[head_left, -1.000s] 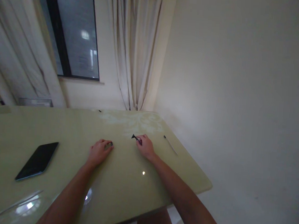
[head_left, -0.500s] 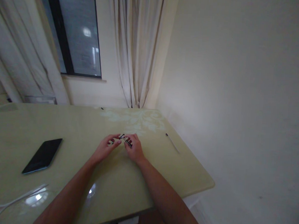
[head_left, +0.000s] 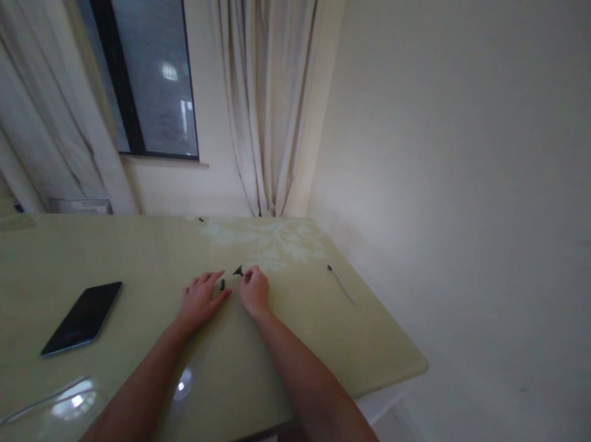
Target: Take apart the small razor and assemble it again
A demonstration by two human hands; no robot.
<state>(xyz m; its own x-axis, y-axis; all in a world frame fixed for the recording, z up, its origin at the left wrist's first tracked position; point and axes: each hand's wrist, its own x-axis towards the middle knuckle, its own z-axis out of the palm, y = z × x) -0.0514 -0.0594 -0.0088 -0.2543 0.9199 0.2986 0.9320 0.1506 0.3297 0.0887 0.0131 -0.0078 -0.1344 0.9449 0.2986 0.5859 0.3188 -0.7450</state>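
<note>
My right hand (head_left: 254, 292) is closed on a small dark T-shaped tool (head_left: 238, 270), whose crossbar end sticks out to the left of the fingertips. The part inside the fingers is hidden. My left hand (head_left: 201, 298) rests low over the table, with thumb and forefinger spread apart. In the gap between them is a short dark cylindrical piece (head_left: 222, 284), which appears to stand or lie on the tabletop rather than be pinched. Both small things are too tiny to identify surely.
The pale green table (head_left: 277, 353) meets a wall on the right. A black tablet (head_left: 83, 317) lies left, white cables (head_left: 38, 405) at near left. A thin white stick with a dark tip (head_left: 340, 282) lies right; a tiny dark bit (head_left: 201, 219) is at the back.
My left hand has moved away from the T-shaped tool, down and left, and its fingers have spread. The right hand has shifted slightly left, still holding the tool.
</note>
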